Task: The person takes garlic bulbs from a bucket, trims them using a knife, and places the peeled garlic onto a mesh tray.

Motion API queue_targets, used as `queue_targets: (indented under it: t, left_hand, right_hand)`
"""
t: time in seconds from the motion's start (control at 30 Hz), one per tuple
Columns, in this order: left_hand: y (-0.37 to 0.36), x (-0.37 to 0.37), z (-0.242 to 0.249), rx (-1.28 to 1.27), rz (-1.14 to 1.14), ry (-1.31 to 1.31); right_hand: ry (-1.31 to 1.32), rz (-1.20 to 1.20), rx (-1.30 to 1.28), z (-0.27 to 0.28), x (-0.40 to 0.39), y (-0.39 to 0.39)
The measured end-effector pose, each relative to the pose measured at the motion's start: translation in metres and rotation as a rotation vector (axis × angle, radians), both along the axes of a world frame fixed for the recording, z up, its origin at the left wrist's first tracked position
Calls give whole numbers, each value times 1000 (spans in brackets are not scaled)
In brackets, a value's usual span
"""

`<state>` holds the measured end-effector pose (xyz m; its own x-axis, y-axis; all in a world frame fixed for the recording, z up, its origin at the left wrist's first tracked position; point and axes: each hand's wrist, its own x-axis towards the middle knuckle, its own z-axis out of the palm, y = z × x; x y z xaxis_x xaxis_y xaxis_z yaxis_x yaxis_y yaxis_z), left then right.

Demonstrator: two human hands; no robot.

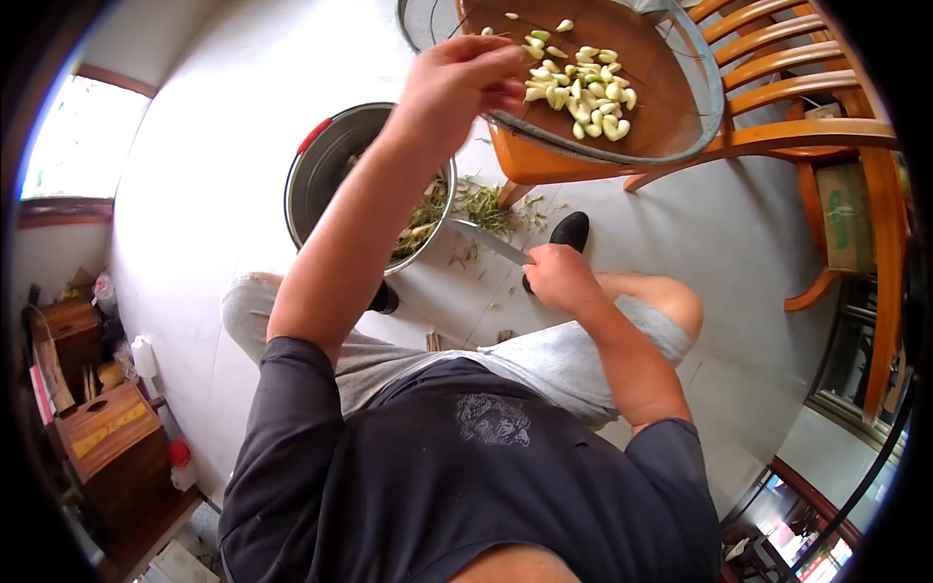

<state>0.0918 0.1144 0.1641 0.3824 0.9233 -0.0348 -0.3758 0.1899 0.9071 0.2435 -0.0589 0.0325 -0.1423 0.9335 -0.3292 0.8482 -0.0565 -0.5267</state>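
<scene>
My left hand (pixel 466 80) reaches over the near-left rim of a round mesh sieve (pixel 671 117). Its fingers look loosely apart and a little blurred, with nothing visible in them. Several small white-green bulbs, like peeled garlic cloves (pixel 588 92), lie in the sieve just right of these fingers. My right hand (pixel 564 279) is closed round the handle of a knife (pixel 491 241). The blade points left, its tip close to the rim of a metal bucket (pixel 321 185). Inside the bucket are stalks and green trimmings (pixel 420 219), partly hidden by my left forearm.
The sieve rests on a wooden chair (pixel 544 165) with a slatted back. Loose trimmings (pixel 486 206) litter the floor beside the bucket. A cardboard box (pixel 846 219) stands at the right. Wooden boxes (pixel 112 428) and a white bottle (pixel 144 357) are at the left.
</scene>
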Motion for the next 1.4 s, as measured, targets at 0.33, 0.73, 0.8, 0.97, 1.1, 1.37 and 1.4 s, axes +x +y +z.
queue_targets:
  t: [0.33, 0.73, 0.8, 0.97, 1.1, 1.37, 1.4]
  left_hand:
    - [6, -188, -172, -286, 118, 952]
    - [-10, -202, -304, 43, 188, 1542]
    - [-12, -198, -302, 76, 177, 1585]
    - [-8, -201, -301, 82, 137, 1587]
    - [-19, -198, -294, 206, 173, 1546]
    - [-26, -199, -251, 61, 187, 1156]
    - [-23, -201, -244, -241, 146, 990]
  right_hand:
    - [32, -103, -69, 10, 6, 5]
    - [19, -67, -139, 11, -11, 24]
    - [15, -52, -137, 9, -12, 24]
    - [23, -47, -127, 12, -14, 22]
    - [47, -45, -92, 12, -11, 19]
    - [104, -15, 23, 18, -13, 17]
    - [99, -6, 41, 17, -13, 16]
